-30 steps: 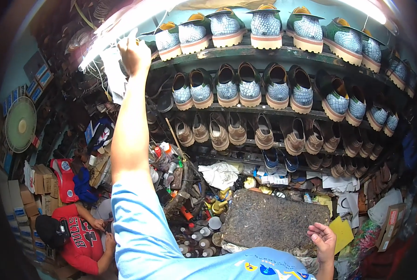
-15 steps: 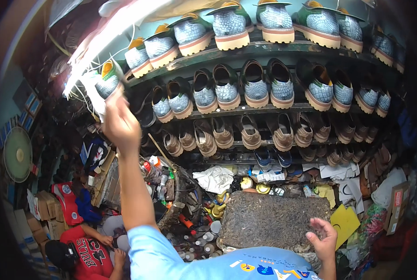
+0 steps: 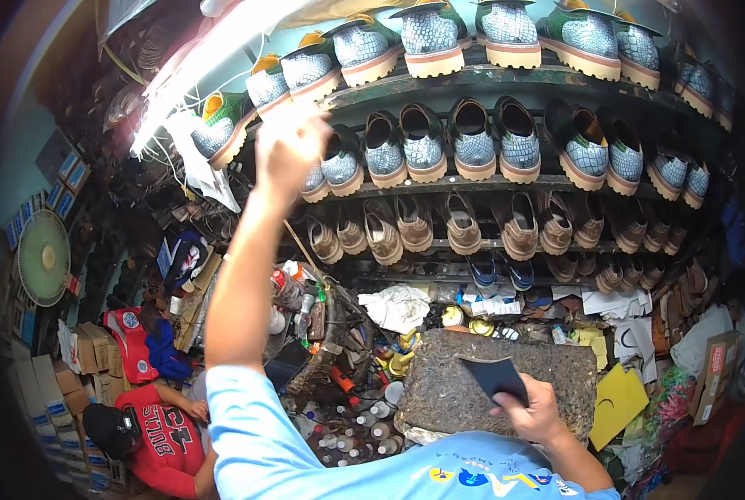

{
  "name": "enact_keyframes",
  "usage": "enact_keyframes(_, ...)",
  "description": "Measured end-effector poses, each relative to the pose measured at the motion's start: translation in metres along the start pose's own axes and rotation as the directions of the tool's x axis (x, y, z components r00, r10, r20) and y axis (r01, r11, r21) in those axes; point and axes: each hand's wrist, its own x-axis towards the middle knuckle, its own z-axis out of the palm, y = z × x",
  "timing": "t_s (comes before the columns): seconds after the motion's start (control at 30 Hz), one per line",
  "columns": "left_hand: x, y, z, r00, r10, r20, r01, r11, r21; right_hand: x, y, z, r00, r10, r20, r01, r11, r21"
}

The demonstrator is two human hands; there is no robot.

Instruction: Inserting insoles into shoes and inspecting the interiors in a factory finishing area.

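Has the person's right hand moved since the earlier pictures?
Yes: the right hand has moved left, from the rough slab's right edge to farther in over it, and holds a dark flat piece.

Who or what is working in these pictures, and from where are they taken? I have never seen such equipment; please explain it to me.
No machine works here: these are a person's two bare hands. A fisheye camera worn on the person's head looks down, so straight edges curve. The right hand holds a flat, dark piece over a rough, mottled slab. The left hand is raised before rows of shoes; it is blurred, so I cannot tell whether it holds anything. Beside the slab are a yellow sheet and bottles. The person in a red shirt at the left is someone else.
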Motion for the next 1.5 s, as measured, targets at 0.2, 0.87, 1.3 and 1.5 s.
enact_keyframes(0.2,0.081,-0.158,0.011,0.916,-0.401,-0.026,0.396,0.891,0.222,-0.052,0.028,-0.025,0.964,0.189,-0.187,-0.193,0.981,-0.002)
enact_keyframes(0.87,0.016,-0.251,-0.091,0.892,-0.378,-0.249,0.44,0.595,0.673,-0.083,0.029,-0.043,0.948,0.198,-0.25,-0.237,0.962,-0.133)
enact_keyframes(1.3,0.118,-0.172,-0.018,0.913,-0.319,0.254,0.166,0.859,0.485,-0.08,0.011,-0.022,0.916,0.248,-0.316,-0.279,0.958,-0.058)
enact_keyframes(1.5,0.124,-0.183,-0.057,0.871,-0.325,0.368,0.201,0.92,0.337,-0.085,0.024,-0.023,0.864,0.36,-0.353,-0.271,0.922,0.279)
